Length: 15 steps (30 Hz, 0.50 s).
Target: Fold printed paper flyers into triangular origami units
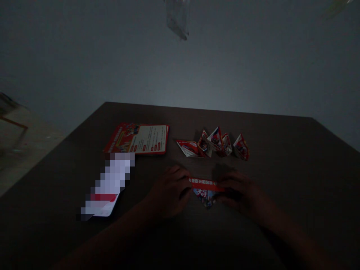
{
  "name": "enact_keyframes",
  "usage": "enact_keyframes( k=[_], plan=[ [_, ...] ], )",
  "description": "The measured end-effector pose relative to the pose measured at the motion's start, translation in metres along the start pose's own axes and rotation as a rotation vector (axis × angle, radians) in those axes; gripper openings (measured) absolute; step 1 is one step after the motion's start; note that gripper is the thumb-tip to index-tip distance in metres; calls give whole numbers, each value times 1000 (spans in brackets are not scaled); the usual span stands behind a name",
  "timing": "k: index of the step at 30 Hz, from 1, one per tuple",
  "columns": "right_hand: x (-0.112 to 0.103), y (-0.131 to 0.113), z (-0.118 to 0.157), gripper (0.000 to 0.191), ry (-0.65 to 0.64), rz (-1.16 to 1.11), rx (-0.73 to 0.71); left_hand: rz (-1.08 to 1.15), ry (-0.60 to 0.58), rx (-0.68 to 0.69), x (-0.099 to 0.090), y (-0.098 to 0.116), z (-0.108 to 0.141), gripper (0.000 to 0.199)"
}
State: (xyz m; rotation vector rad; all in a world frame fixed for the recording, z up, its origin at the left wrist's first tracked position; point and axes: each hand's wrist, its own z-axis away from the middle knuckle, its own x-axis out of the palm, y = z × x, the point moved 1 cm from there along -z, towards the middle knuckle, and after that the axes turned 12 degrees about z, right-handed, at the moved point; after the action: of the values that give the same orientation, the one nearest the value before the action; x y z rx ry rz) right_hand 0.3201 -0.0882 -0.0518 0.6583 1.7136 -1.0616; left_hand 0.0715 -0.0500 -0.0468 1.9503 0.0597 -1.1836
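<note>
A printed paper [206, 193], folded with a red strip along its far edge and a point toward me, lies between my hands on the dark table. My left hand [173, 191] grips its left end with fingers bent round it. On the opposite end, my right hand [239, 191] pinches the paper; its fingertips are partly lost in shadow. Just beyond the hands sit several folded paper pieces [215, 142] in red, white and blue, most bunched together and one apart at the right.
A stack of red and white printed leaflets [149, 140] rests at the back left. Nearer me is a bright phone-like object [112, 187], mostly pixelated. The table [281, 150] meets a pale wall [239, 56], where a clear bag [177, 18] hangs. The light is dim.
</note>
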Motion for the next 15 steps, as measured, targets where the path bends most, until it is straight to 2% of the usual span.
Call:
enact_keyframes(
  k=[4,12,15],
  plan=[
    [-1,-3,-1,29,1,6,-22,22,-1,-4,0,0,0,11],
    [4,-22,-4,59,-29,111,-119,-13,-28,7,2,0,-1,10],
    [4,-28,-5,54,-26,165,-144,-14,-27,8,2,-1,-1,11]
  ],
)
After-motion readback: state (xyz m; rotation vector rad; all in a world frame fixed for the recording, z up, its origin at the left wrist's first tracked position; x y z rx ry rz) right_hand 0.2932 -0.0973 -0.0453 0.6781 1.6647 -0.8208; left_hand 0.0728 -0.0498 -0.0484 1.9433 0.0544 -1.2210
